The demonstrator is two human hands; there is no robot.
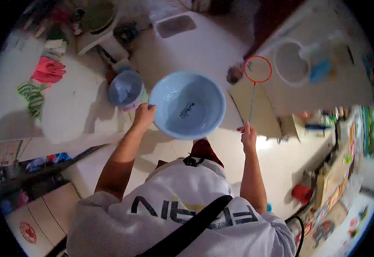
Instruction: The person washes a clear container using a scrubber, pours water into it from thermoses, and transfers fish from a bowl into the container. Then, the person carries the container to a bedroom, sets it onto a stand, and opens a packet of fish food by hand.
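Observation:
A wide, light-blue plastic basin (170,105) with dark lettering on its inside bottom is in front of me. My left hand (145,115) is closed on the basin's left rim, thumb over the edge. At the right, my right hand (248,136) grips the lower end of a thin rod. That rod belongs to a red-hooped hand net (252,100), held with the hoop pointing away from me. Mesh inside the hoop is too faint to make out. The basin and the net are apart.
Left of the basin stands a bluish bucket (117,95). Pink rubber gloves (49,70) and a green striped cloth (31,97) hang farther left. A white tub (291,79) is at the upper right, and a red bin (301,193) stands on the floor at the lower right.

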